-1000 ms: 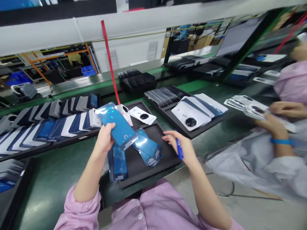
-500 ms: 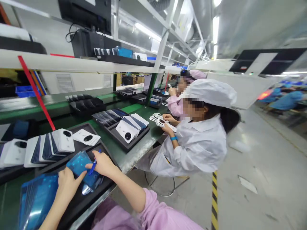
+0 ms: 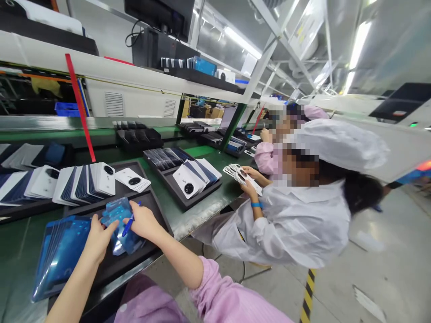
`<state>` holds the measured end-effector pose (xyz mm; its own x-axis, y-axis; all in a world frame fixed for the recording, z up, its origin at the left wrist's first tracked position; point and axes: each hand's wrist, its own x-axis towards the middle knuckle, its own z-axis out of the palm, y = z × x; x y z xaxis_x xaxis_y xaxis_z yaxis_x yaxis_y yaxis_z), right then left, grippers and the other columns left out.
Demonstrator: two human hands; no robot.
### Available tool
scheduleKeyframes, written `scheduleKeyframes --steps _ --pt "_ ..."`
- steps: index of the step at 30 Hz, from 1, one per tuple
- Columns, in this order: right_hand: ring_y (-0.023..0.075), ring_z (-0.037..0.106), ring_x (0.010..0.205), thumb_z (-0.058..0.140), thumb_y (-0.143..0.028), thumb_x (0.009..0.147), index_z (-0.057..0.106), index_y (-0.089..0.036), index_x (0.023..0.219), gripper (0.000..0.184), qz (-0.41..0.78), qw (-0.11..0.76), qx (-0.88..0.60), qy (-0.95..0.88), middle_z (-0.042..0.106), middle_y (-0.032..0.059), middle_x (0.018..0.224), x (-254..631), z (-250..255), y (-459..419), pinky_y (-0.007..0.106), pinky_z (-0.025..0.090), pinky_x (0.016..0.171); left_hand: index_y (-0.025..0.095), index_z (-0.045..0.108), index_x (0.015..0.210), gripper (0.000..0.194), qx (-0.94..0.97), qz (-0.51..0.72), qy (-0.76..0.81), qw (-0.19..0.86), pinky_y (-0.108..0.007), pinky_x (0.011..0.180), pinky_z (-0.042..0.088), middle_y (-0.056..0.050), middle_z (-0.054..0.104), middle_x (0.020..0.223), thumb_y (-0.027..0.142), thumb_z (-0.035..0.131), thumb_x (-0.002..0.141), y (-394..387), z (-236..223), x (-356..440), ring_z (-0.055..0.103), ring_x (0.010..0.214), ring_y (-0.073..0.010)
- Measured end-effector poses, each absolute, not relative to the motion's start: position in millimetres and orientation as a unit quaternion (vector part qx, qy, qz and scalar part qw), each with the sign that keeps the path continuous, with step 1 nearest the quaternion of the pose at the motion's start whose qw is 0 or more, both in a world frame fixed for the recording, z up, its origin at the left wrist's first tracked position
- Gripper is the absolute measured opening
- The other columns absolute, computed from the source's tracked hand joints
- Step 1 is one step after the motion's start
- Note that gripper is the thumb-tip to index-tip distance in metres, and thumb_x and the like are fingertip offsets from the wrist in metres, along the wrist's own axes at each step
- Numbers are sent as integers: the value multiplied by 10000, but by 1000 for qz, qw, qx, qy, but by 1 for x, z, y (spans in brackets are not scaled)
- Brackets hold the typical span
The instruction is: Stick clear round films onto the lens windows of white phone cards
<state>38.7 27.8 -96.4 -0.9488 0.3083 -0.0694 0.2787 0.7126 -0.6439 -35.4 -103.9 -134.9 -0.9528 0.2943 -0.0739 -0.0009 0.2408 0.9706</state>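
A pile of glossy blue film sheets (image 3: 117, 215), cut to phone size, lies in a black tray (image 3: 161, 220) before me. My left hand (image 3: 98, 240) grips the pile's left edge between thumb and fingers, its fingertips partly hidden. My right hand (image 3: 145, 223) is closed around a blue pen (image 3: 128, 225), its fingers also against the sheets' right edge. Left of my left hand lies a larger fanned stack of blue sheets (image 3: 63, 251). White phone back covers (image 3: 101, 179), interleaved with dark ones, stand fanned behind the pile, and a few more white covers (image 3: 131, 179) lie beside them.
Another tray (image 3: 183, 199) of covers stands to the right on the green bench (image 3: 182, 220). Beyond it a co-worker in white (image 3: 303, 220) holds fanned white covers (image 3: 240, 175). A red strip (image 3: 80, 107) hangs from the shelf (image 3: 111, 74).
My view has swung left, shifting the scene rightward. Between my hands the blue sheets have slid out of line, now spread unevenly; the pen stays in my right hand.
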Motion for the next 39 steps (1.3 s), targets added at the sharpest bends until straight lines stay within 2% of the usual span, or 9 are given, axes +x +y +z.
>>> scheduleKeyframes --steps 6,9,12,20,25,29,33,36,39 --pt "247 731 978 747 -379 866 562 -169 1420 620 454 64 -190 -868 748 90 1060 38 -116 41 338 562 905 116 657 1042 483 27 734 619 277 -378 690 618 -88 730 797 297 816 623 -99 -117 -21 725 700 -257" --pt "206 732 840 741 -421 877 593 -149 1376 587 508 101 -182 -836 739 46 909 37 -124 45 307 585 814 165 668 1134 490 -38 757 563 330 -374 664 623 -47 741 761 222 788 662 -96 -106 -17 733 669 -257" --pt "220 734 860 796 -474 815 594 -174 1380 672 557 148 -149 -804 746 52 956 34 -124 45 346 602 832 233 588 1305 619 -98 746 557 352 -425 704 636 -30 757 831 208 719 700 -92 -98 -19 753 737 -276" --pt "272 604 1318 783 -620 767 523 -220 1479 857 634 250 -2 -732 601 112 1444 21 -111 38 417 512 1108 248 399 1466 996 165 698 676 170 -470 1159 462 -103 613 1407 441 843 596 -96 -98 -44 577 1327 -361" --pt "283 723 1100 820 -586 748 615 -212 1412 790 622 267 40 -735 684 129 1326 28 -115 52 410 613 941 273 279 1518 943 202 663 694 193 -531 1218 376 -126 532 1498 546 745 745 -96 -102 -35 533 1379 -367" --pt "251 749 974 815 -533 782 652 -262 1375 671 586 274 84 -758 739 104 1225 34 -110 61 375 624 857 287 203 1540 845 228 644 719 129 -527 1247 337 -141 315 1639 531 641 859 -98 -118 -21 357 1512 -366" --pt "282 686 1196 833 -519 773 706 -310 1288 570 573 279 111 -763 735 95 1255 38 -97 63 449 552 1023 298 58 1596 965 286 602 735 127 -560 1194 418 -180 404 1571 511 653 867 -106 -142 -25 454 1448 -384" --pt "301 602 1324 878 -514 716 725 -310 1239 582 583 290 97 -752 729 105 1269 43 -92 66 534 447 1134 307 279 1577 933 325 587 714 197 -614 1154 452 -168 643 1289 543 741 800 -109 -151 -32 589 1303 -415" --pt "296 637 1267 884 -531 705 705 -309 1265 629 629 278 97 -720 739 120 1235 48 -96 69 530 489 1084 325 540 1424 795 348 584 690 247 -608 1163 447 -147 697 1116 559 815 716 -108 -150 -31 627 1240 -424"
